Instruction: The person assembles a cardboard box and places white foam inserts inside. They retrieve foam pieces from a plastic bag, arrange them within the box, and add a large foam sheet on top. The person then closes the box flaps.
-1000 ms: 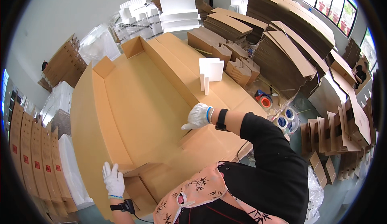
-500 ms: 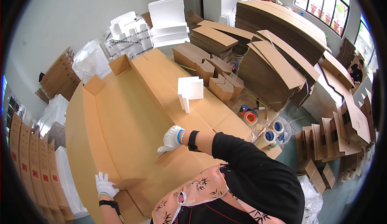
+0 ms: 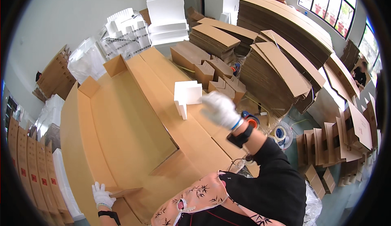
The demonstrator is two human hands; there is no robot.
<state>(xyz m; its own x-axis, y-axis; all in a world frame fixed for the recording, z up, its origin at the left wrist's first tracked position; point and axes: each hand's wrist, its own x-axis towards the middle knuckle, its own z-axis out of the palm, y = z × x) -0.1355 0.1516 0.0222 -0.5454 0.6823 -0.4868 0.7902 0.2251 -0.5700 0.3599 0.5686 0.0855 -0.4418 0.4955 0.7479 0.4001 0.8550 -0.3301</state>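
A long, shallow cardboard box (image 3: 126, 116) lies unfolded before me, its far end flaps standing up. At its near left corner rests my left hand (image 3: 102, 196), in a white glove, fingers stretched out along the side and the thumb by a raised flap (image 3: 127, 192). My right hand (image 3: 221, 111), also gloved, is lifted over the box's right panel, just right of a white foam corner piece (image 3: 188, 93). Motion smears its fingers, so their grip does not show. The foam appears to stand on the cardboard, close to those fingers.
Rolls of tape (image 3: 280, 133) and a tape dispenser (image 3: 251, 120) sit at the right. Tall stacks of flat cardboard (image 3: 281, 69) fill the far right. White foam blocks (image 3: 167, 18) stand at the back. Folded cartons (image 3: 33, 173) line the left; another person (image 3: 360, 73) is far right.
My right hand has left the box's near right corner and moved up and right toward the foam piece. The near right flap has swung outward. My left hand stays by its corner.
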